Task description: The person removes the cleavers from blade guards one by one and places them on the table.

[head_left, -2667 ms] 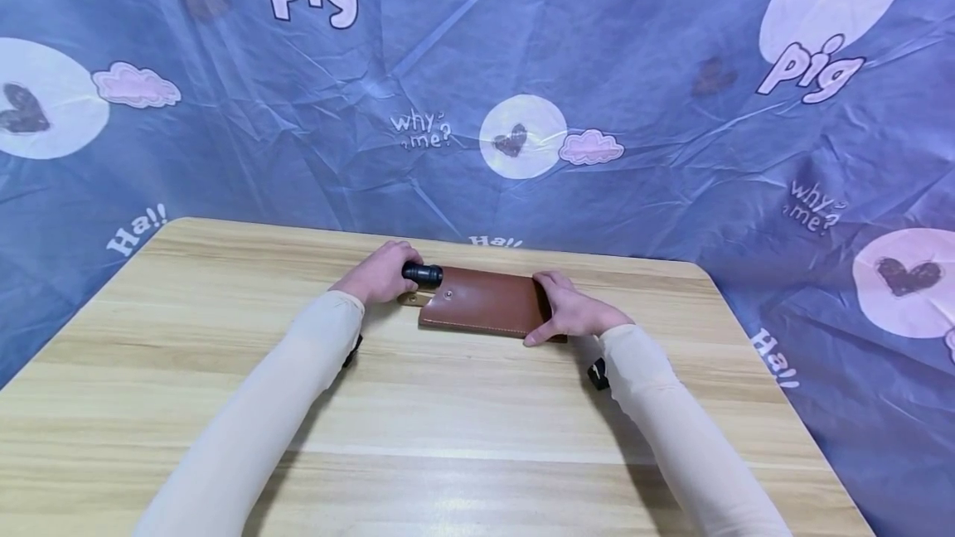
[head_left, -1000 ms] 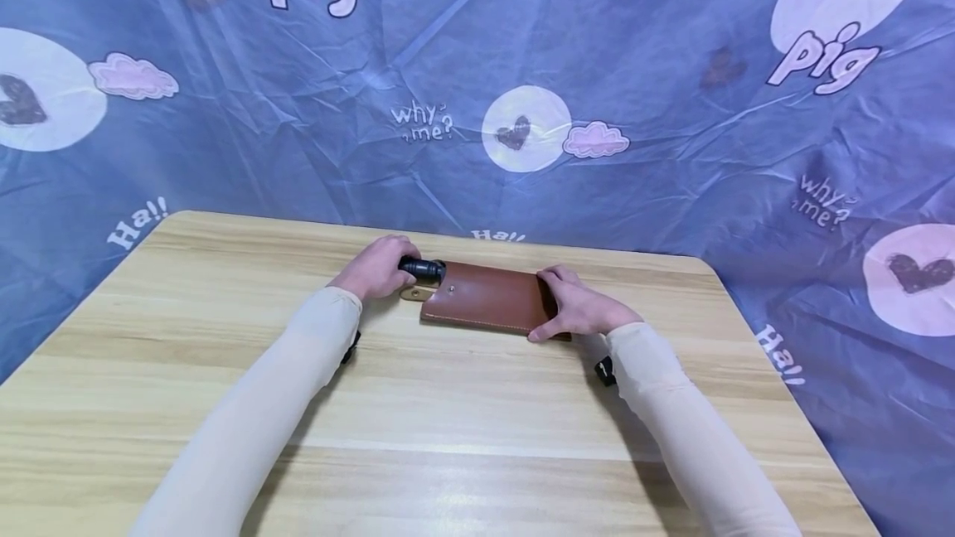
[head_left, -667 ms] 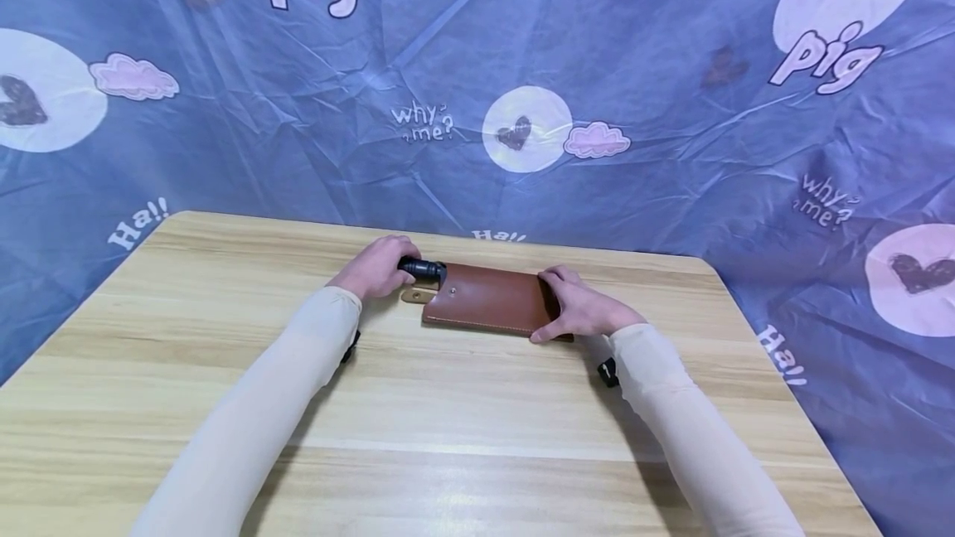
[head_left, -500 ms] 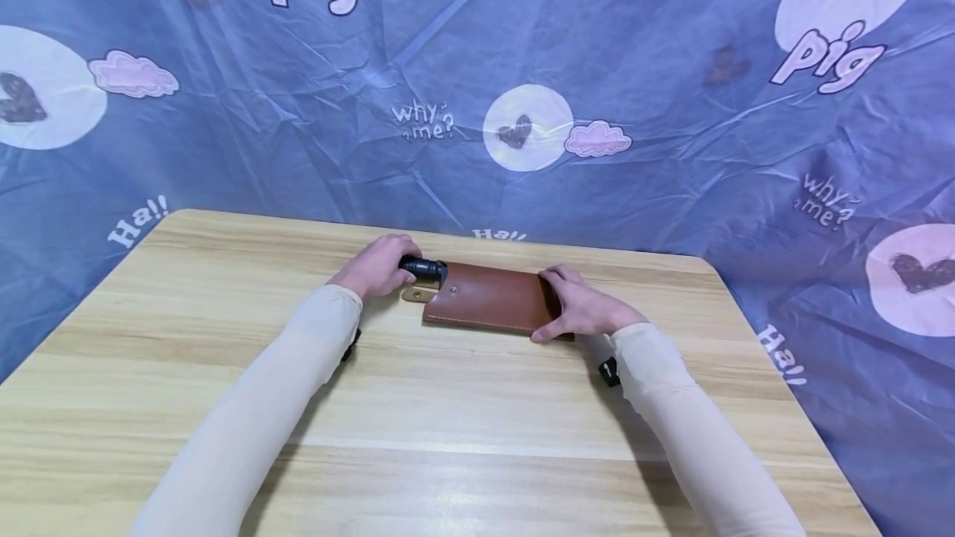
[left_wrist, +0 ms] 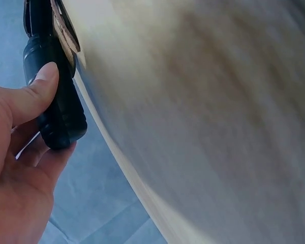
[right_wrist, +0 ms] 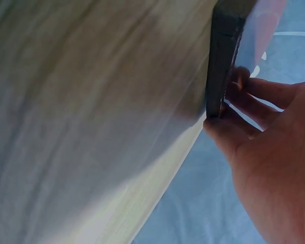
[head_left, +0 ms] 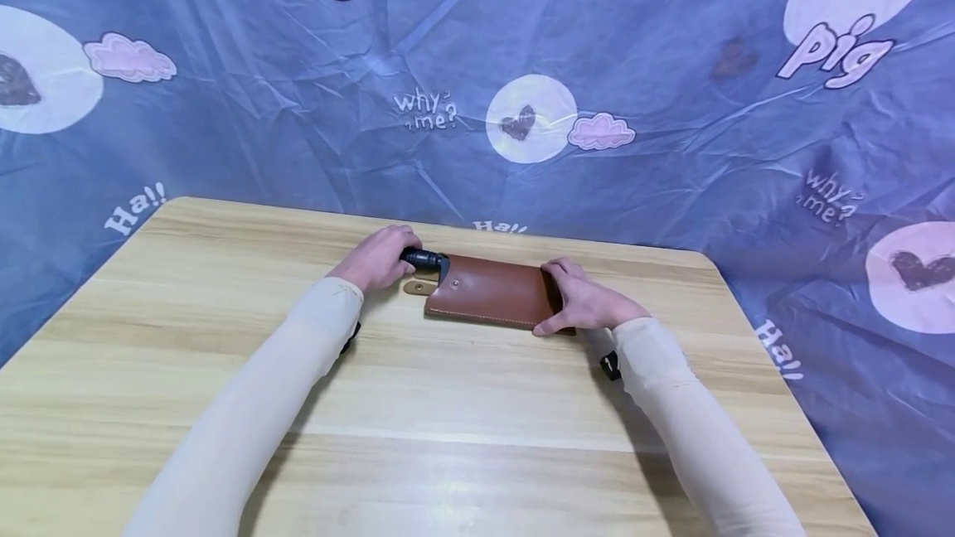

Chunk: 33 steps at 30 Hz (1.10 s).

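Observation:
A brown leather sheath (head_left: pixel 492 297) lies flat on the wooden table (head_left: pixel 448 421) near its far edge. A black handle (head_left: pixel 422 258) sticks out of the sheath's left end, beside a small tan strap tab (head_left: pixel 419 287). My left hand (head_left: pixel 376 259) grips that black handle (left_wrist: pixel 53 96), thumb laid along it in the left wrist view. My right hand (head_left: pixel 585 301) holds the sheath's right end, thumb at the near edge and fingers over the far edge; the right wrist view shows the dark sheath end (right_wrist: pixel 221 61) pinched between them. Whatever sits inside the sheath is hidden.
A blue printed cloth (head_left: pixel 642 89) with hearts, clouds and words hangs behind the table and drapes past its right side. The table's rounded far corners (head_left: pixel 701 259) lie close to the hands. Light wood stretches toward me between my sleeved forearms (head_left: pixel 283 388).
The black handle shows less than 2.7 s ago; its exposed part has shortened and sits closer to the sheath's mouth. Both hands keep their hold. The view has tilted slightly.

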Each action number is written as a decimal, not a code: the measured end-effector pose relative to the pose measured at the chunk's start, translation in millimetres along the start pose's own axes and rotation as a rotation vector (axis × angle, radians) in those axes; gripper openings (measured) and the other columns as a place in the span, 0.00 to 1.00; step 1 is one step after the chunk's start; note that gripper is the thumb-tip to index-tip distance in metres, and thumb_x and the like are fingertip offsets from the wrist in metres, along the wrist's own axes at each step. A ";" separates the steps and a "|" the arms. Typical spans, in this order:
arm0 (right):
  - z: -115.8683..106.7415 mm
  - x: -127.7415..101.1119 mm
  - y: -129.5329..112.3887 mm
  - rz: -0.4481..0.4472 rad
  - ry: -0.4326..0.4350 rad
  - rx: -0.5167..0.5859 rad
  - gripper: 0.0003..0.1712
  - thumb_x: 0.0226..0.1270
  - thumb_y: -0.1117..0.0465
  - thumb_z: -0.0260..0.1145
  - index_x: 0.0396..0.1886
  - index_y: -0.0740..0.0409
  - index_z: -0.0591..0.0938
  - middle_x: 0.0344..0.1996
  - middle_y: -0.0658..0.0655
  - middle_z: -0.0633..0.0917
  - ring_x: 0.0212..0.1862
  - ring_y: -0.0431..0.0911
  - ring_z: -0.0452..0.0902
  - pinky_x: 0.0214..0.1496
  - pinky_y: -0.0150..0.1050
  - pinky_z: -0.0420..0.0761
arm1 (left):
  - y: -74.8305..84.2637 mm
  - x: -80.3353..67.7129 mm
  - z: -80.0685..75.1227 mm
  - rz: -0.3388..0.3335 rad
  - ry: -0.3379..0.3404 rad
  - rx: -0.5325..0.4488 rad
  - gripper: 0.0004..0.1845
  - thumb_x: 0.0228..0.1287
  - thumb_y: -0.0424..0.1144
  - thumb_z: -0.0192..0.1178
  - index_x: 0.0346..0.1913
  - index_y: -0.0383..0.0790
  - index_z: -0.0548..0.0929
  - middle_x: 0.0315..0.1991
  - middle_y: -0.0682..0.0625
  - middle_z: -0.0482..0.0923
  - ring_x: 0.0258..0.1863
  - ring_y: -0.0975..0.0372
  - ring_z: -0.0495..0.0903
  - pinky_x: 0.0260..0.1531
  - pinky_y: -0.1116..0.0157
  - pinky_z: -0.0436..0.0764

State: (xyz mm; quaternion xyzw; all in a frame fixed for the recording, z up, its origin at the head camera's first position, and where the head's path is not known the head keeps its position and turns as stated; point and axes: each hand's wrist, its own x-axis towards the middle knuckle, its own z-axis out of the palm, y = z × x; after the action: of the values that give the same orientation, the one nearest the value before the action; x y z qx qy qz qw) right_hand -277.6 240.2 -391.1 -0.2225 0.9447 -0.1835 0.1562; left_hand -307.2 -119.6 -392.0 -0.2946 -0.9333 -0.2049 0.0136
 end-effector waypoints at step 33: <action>-3.4 -10.5 8.4 -0.002 0.023 0.021 0.71 0.39 0.37 0.81 0.75 0.65 0.55 0.73 0.65 0.53 0.73 0.60 0.48 0.69 0.60 0.59 | -2.3 0.6 -0.7 0.055 -0.030 0.063 0.14 0.57 0.27 0.66 0.48 0.30 0.83 0.44 0.43 0.79 0.46 0.50 0.78 0.55 0.54 0.76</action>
State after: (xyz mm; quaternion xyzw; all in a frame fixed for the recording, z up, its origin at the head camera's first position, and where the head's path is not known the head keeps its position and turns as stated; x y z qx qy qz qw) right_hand -273.0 253.1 -389.3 -0.2194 0.9442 -0.1963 0.1477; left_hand -309.0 -121.3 -392.2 -0.3226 -0.9309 -0.1705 0.0145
